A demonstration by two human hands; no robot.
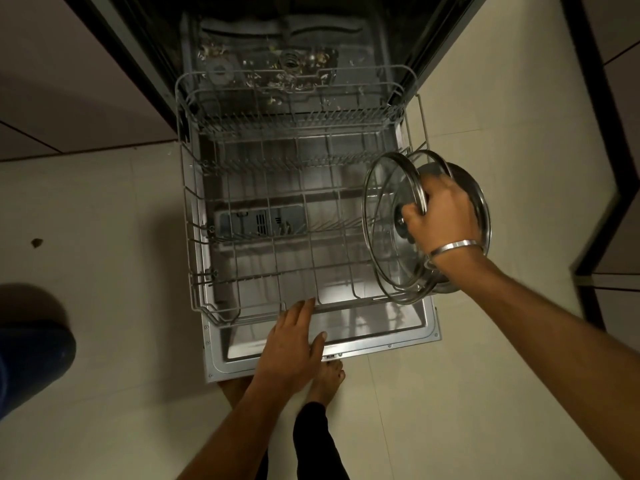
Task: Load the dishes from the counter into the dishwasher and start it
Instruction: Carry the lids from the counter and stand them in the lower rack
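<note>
The dishwasher [294,46] stands open with its door [381,327] folded flat toward the person, and the lower wire rack [242,188] is pulled out over that door, holding no dishes that can be seen. Food scraps lie scattered on the tub floor [277,74] at the back, around the filter. The right hand [440,216] is over the right edge of the rack; its grip is clenched round a bundle of round pieces held on edge: a large glass lid [384,244] with a metal rim, a second smaller glass lid [427,164] just behind it, and a dark metal vessel or lid [474,195] at the back, whose exact kind cannot be told. The fingers curl over the rims near the knob [401,220] of the front lid. The lowest part of the front lid sits at the rack's right front corner, though whether it touches the wire cannot be told. A metal bangle [457,245] circles the right wrist. The left hand [294,341] lies with fingers straight and spread, its grip released, fingertips touching the front rail of the rack and the palm over the inner face of the door. A bare foot [327,375] stands on the pale tiled floor [121,271] just in front of the door's edge.
</note>
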